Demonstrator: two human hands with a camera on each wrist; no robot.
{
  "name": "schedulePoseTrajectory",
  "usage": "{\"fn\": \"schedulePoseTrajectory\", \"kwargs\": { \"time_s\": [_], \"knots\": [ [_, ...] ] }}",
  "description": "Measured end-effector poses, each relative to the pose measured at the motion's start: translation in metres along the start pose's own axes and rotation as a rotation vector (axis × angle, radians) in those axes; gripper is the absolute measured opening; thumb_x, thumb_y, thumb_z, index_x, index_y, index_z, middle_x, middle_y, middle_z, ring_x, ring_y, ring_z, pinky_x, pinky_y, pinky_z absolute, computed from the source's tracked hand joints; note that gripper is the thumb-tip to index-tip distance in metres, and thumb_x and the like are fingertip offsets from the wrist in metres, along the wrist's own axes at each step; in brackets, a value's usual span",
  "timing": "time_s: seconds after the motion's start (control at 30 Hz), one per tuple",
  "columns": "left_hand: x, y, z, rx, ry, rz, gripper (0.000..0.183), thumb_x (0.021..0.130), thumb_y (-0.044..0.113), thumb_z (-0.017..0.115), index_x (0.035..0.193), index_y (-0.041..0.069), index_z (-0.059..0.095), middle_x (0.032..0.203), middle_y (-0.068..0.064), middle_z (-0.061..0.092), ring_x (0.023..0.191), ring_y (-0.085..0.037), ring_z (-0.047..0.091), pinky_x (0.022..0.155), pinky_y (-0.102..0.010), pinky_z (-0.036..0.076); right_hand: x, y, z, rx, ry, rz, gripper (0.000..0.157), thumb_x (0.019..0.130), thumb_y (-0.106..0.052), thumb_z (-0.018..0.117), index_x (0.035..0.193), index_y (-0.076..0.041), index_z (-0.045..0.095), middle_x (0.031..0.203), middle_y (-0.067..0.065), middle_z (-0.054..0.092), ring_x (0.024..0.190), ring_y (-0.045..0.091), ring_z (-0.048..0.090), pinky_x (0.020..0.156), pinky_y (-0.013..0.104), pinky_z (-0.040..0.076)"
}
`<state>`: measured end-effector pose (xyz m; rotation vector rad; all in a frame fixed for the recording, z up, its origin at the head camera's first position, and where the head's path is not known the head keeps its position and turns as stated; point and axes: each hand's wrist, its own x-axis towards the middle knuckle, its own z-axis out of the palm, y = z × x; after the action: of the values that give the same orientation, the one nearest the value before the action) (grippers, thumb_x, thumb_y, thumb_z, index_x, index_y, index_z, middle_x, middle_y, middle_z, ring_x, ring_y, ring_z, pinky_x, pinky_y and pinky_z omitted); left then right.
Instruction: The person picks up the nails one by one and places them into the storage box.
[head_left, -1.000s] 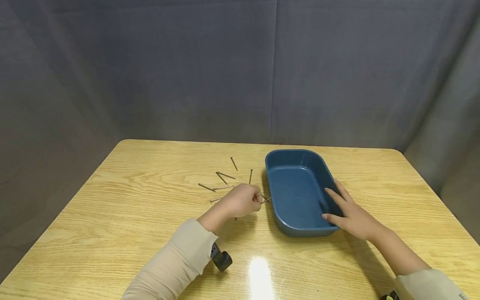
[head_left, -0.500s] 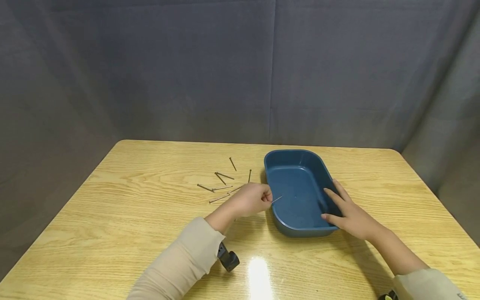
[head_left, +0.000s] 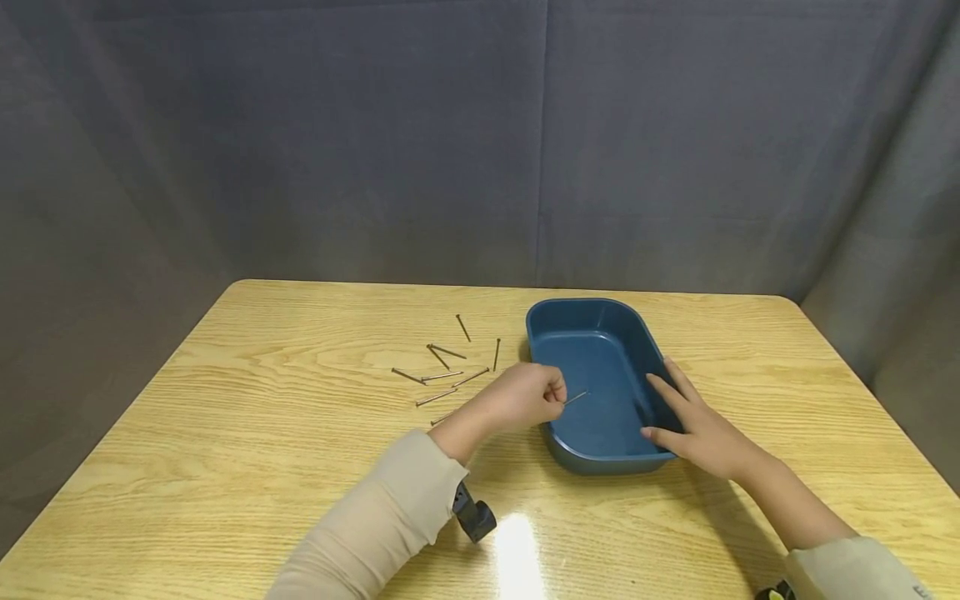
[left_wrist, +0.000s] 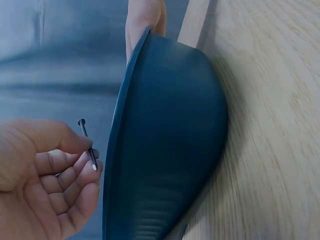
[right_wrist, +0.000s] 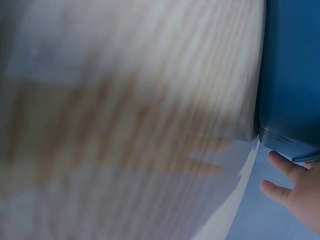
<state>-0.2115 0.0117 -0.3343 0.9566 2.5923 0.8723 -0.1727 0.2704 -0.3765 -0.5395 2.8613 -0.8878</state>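
A thin dark nail (left_wrist: 86,134) with a flat head is pinched between the thumb and fingertips of my left hand (left_wrist: 50,175). In the head view that left hand (head_left: 525,395) is over the near left rim of a blue plastic bin (head_left: 592,367), with the nail (head_left: 576,397) pointing in over the bin's floor. My right hand (head_left: 697,429) rests on the bin's right rim, fingers spread and reaching over the inside. Left of the bin, several loose nails (head_left: 437,397) lie scattered on the table.
The wooden table (head_left: 262,433) has a far edge in front of a grey curtain (head_left: 375,150). A black wrist camera (head_left: 474,518) hangs below my left sleeve, close over the tabletop.
My left hand has moved right with the nail, from beside the bin's left wall to over its rim. The right hand has stayed on the bin, which stands where it was.
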Motion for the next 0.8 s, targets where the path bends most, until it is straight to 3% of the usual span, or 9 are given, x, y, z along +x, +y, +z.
{"fn": "schedulePoseTrajectory", "kwargs": {
  "time_s": [0.43, 0.8],
  "knots": [
    [0.011, 0.01, 0.007, 0.022, -0.014, 0.051, 0.006, 0.08, 0.005, 0.053, 0.082, 0.01, 0.056, 0.068, 0.004, 0.048, 0.059, -0.006, 0.04, 0.059, -0.016, 0.035, 0.0, 0.001, 0.0, 0.012, 0.005, 0.004, 0.073, 0.084, -0.035, 0.053, 0.136, -0.001, 0.015, 0.141, 0.015, -0.009, 0.122, 0.046, 0.007, 0.085, 0.062, 0.02],
    [0.018, 0.013, 0.015, 0.072, -0.056, 0.051, 0.005, 0.08, 0.006, 0.054, 0.079, 0.011, 0.055, 0.067, 0.004, 0.05, 0.058, -0.007, 0.041, 0.058, -0.016, 0.036, 0.001, 0.001, 0.001, 0.002, 0.013, 0.005, 0.073, 0.083, -0.035, 0.053, 0.136, -0.001, 0.015, 0.141, 0.014, -0.009, 0.122, 0.046, 0.007, 0.085, 0.062, 0.021]
  ]
}}
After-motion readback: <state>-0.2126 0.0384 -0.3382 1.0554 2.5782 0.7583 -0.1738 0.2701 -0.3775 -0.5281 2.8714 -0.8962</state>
